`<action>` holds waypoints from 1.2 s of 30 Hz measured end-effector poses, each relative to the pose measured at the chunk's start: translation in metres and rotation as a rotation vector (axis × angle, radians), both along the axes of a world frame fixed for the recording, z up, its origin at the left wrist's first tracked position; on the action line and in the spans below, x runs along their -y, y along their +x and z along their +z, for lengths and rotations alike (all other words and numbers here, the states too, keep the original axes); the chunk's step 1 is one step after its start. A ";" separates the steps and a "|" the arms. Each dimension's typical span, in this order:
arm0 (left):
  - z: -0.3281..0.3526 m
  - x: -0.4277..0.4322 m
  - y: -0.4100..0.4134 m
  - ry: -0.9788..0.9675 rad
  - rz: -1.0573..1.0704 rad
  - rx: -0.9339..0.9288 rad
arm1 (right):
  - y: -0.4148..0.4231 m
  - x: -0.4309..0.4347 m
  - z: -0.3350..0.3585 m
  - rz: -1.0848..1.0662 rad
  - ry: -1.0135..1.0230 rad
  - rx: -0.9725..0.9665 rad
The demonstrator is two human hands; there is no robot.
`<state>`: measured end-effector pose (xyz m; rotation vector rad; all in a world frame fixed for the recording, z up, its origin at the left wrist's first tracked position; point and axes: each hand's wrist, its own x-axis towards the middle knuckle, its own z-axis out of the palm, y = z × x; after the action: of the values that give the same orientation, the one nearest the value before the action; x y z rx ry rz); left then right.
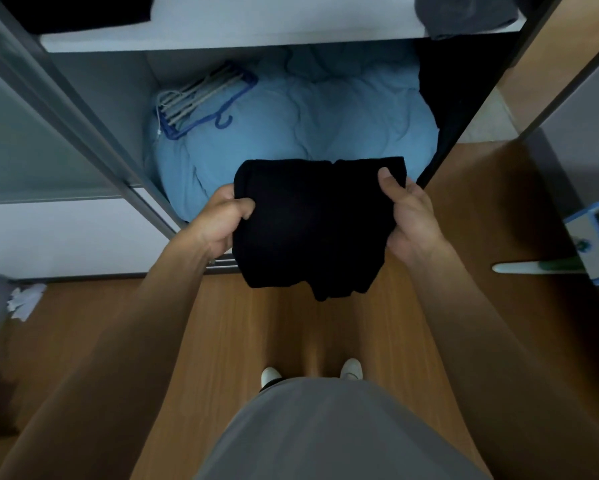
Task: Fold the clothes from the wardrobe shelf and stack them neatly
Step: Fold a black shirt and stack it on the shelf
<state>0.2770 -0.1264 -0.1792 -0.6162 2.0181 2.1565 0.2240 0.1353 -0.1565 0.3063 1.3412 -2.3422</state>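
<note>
L hand (222, 225) curled on left edge of black folded garment (312, 230), thumb on top, fingers hidden under cloth. R hand (407, 216) gripped on right edge, thumb over top, rest beneath. Both forearms extended fwd, garment held in air betw. hands, lower end hung slack. Beyond hands: open wardrobe, blue duvet (308, 126) in lower compartment, hangers (201, 98) laid on it beyond L hand. White shelf (239, 29) above; grey clothes (464, 15) on its right end, dark clothes (83, 8) on left end. Wood floor (256, 341) below hands.
</note>
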 end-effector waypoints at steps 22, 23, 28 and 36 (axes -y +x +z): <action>-0.032 0.047 0.026 0.001 -0.094 0.127 | -0.003 0.032 -0.043 0.173 0.147 0.037; -0.033 0.049 0.027 0.030 -0.083 0.140 | -0.002 0.039 -0.044 0.132 0.124 0.029; -0.043 0.059 0.029 0.417 0.047 0.075 | -0.005 0.080 -0.041 -0.006 -0.004 -0.001; 0.011 0.088 0.000 0.369 0.357 -0.331 | -0.036 0.161 0.017 -0.217 -0.232 0.068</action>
<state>0.2771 -0.2149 -0.1682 -0.6353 1.6616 2.9191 0.1882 -0.0254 -0.1400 0.4755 1.0357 -2.6102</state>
